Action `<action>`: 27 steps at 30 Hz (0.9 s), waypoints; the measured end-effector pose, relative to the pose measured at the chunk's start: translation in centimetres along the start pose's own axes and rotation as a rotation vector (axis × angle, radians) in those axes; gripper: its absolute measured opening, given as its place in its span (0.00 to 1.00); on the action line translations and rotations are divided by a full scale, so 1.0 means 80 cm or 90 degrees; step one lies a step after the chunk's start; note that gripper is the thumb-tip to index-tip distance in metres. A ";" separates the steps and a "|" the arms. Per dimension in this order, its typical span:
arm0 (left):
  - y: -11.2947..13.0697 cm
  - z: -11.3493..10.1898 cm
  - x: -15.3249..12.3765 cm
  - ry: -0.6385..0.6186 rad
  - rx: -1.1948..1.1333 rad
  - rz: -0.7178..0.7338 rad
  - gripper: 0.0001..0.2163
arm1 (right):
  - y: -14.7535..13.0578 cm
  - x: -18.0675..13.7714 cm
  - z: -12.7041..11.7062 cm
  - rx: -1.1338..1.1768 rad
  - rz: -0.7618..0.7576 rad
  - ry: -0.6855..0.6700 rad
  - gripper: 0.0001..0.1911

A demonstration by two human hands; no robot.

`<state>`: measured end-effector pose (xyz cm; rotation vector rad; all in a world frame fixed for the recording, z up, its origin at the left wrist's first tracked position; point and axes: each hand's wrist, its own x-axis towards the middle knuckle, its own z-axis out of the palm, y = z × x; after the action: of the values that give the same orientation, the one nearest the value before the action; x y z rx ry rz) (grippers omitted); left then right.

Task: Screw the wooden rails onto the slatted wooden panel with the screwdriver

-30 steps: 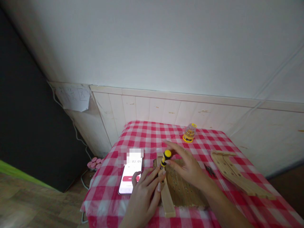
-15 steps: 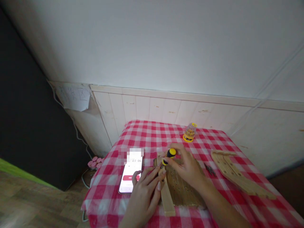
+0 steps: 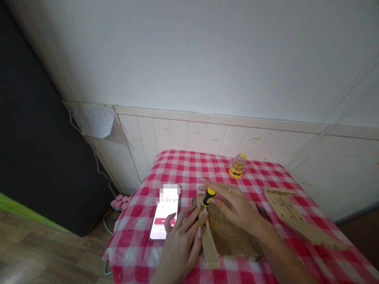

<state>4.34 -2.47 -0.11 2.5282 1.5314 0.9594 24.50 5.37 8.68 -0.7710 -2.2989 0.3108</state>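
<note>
A yellow-and-black screwdriver (image 3: pixel 209 196) stands tilted with its tip down at a pale wooden strip (image 3: pixel 211 248). My right hand (image 3: pixel 237 203) has its thumb against the screwdriver's handle, and its other fingers reach loosely over the top. My left hand (image 3: pixel 183 240) holds the strip, its fingertips close around the screwdriver's shaft. The tip and any screw there are hidden by these fingers. Beneath the strip lies a brown wooden board (image 3: pixel 233 232) with small holes and rough edges.
A lit phone (image 3: pixel 161 213) with a running timer lies left of my left hand. A clear bit case (image 3: pixel 237 165) with a yellow base stands behind. On the right are several dark screws (image 3: pixel 263 213) and curved wooden pieces (image 3: pixel 299 219). A checkered cloth (image 3: pixel 189 165) covers the table.
My right fingers have loosened and straightened over the screwdriver handle, which leans slightly further left. My left hand stays in place on the strip. The phone timer has advanced one second.
</note>
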 end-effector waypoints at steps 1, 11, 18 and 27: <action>0.001 0.000 0.000 0.006 0.008 0.001 0.27 | 0.002 0.000 0.001 -0.004 0.003 0.016 0.22; 0.000 0.003 -0.003 0.053 0.025 0.013 0.27 | -0.001 0.001 0.014 -0.008 0.000 0.139 0.09; -0.001 0.005 -0.005 0.049 0.047 0.022 0.28 | 0.011 -0.003 0.018 -0.006 -0.018 0.176 0.10; 0.007 0.007 -0.002 0.101 0.005 -0.006 0.22 | 0.000 0.003 0.002 0.054 -0.040 0.027 0.17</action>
<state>5.05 -2.76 -0.45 2.5011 1.5865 1.1817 24.27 5.51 8.71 -0.6551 -2.2502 0.3569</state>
